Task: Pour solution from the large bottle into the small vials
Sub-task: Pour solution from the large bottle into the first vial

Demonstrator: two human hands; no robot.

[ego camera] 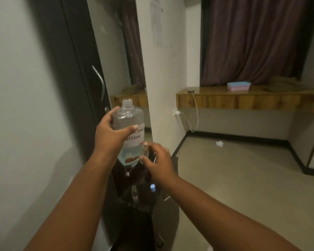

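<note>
L hand (110, 135) grasps bottle (130, 131) round its middle, held upright in the air, cap off, approx. half full. R hand (157, 161) sits just beside bottle base, fingers curled round what looks like a small vial (145, 146) – blurred, not certain. Two more vials (134, 193) stand on dark table (143, 205) below, one w/ blue cap (153, 187). No pour under way; fill levels unreadable, so most of task prob. left.

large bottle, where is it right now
In the head view the large bottle is centre-left, held up by the left hand, above the right hand.
</note>
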